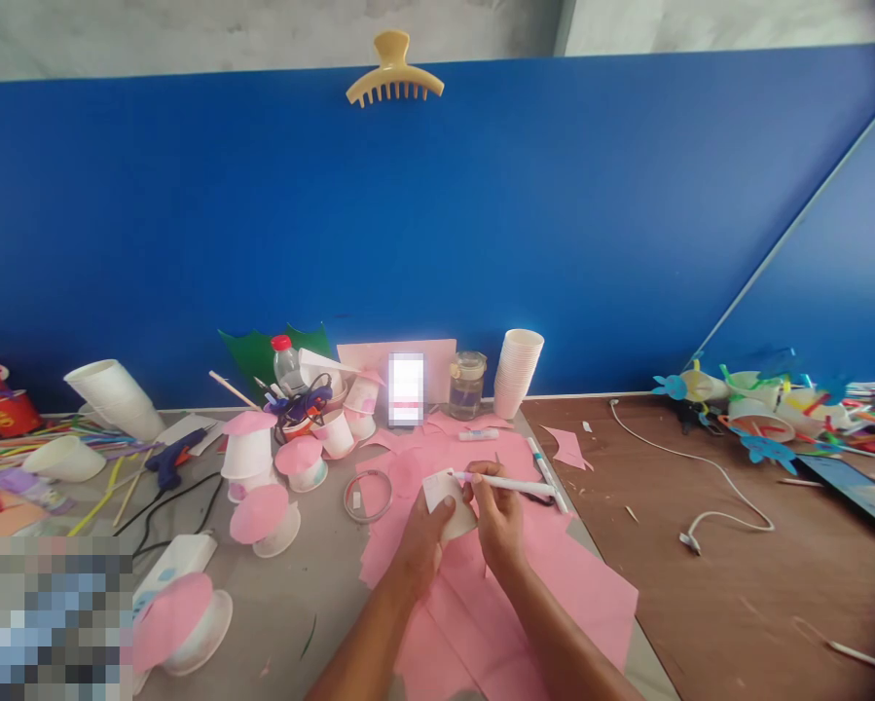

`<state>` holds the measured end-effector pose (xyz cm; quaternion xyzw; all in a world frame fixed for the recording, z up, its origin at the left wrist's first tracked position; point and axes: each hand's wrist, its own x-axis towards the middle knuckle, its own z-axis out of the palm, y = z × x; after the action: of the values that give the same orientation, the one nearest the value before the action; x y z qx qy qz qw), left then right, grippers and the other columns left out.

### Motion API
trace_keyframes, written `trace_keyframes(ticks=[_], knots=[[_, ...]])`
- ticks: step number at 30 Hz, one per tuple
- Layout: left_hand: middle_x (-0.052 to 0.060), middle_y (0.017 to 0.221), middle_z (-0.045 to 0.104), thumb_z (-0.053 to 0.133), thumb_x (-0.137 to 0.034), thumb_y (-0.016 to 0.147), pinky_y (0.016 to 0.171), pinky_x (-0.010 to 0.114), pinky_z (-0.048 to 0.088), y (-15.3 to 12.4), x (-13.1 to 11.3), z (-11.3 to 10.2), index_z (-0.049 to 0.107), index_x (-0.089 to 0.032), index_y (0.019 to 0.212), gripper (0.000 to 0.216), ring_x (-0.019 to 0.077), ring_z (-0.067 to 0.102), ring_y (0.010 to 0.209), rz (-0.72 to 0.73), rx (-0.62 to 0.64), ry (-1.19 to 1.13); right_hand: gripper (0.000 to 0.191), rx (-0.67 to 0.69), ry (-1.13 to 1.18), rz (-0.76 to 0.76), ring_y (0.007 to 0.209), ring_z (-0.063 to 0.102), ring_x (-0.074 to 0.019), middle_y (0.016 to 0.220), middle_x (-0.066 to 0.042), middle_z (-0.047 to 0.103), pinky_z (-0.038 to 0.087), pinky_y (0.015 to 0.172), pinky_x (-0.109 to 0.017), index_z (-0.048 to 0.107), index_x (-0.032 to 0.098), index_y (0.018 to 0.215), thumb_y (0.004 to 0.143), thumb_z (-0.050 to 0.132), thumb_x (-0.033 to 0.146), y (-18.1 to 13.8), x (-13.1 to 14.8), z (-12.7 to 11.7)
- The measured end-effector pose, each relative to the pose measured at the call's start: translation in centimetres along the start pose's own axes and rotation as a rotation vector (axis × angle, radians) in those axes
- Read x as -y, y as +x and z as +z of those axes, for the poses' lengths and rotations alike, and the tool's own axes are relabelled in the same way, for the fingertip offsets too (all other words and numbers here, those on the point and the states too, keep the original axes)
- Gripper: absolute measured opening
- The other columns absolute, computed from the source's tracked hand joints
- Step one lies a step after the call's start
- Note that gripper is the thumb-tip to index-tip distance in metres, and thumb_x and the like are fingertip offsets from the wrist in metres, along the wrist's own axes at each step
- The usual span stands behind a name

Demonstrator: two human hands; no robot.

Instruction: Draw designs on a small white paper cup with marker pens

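Note:
My left hand (423, 547) is closed around a small white paper cup (441, 492), which lies tilted in its grasp. Faint marks show on the cup's wall near its upper edge. In my right hand (499, 521) a white marker (514, 483) is pinched, its purplish tip pointing left and at or close to the cup; whether it touches is too fine to tell. Both hands are above pink paper sheets (568, 594) spread on the grey table. A roll of tape (368, 497) lies left of the hands, and another marker (546, 474) lies to their right.
White cups with pink paper discs (258, 514) stand at left, near a blue glue gun (176, 458) and its cord. Behind are a lit phone (406, 387), a glass jar (467, 385) and stacked paper cups (518, 374). A white cable (700, 456) crosses the brown table at right.

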<state>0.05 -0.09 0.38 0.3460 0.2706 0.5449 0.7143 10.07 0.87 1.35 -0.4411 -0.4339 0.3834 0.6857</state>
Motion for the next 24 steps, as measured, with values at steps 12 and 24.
trace_keyframes(ticks=[12,24], knots=[[0.011,0.109,0.066,0.070,-0.037,0.078,0.092,0.037,0.044,0.04,0.00,-0.06,0.063,-0.016,0.106,0.036,0.0281,0.057,0.109,-0.005,-0.004,0.028,0.021,-0.003,-0.019,-0.004,0.054,0.048,-0.0129,0.060,0.003,0.052,0.041,0.050,-0.024,0.056,0.019,0.082,0.084,0.056,0.040,-0.06,-0.49,0.02],[0.010,0.106,0.067,0.073,-0.035,0.074,0.087,0.035,0.046,0.30,0.23,-0.18,0.063,-0.017,0.110,0.042,0.0263,0.060,0.103,0.032,-0.085,0.028,0.021,-0.039,0.041,-0.044,0.058,0.049,-0.0132,0.060,0.003,0.051,0.042,0.057,-0.026,0.054,0.020,0.078,0.086,0.054,0.040,0.27,-0.04,0.01]])
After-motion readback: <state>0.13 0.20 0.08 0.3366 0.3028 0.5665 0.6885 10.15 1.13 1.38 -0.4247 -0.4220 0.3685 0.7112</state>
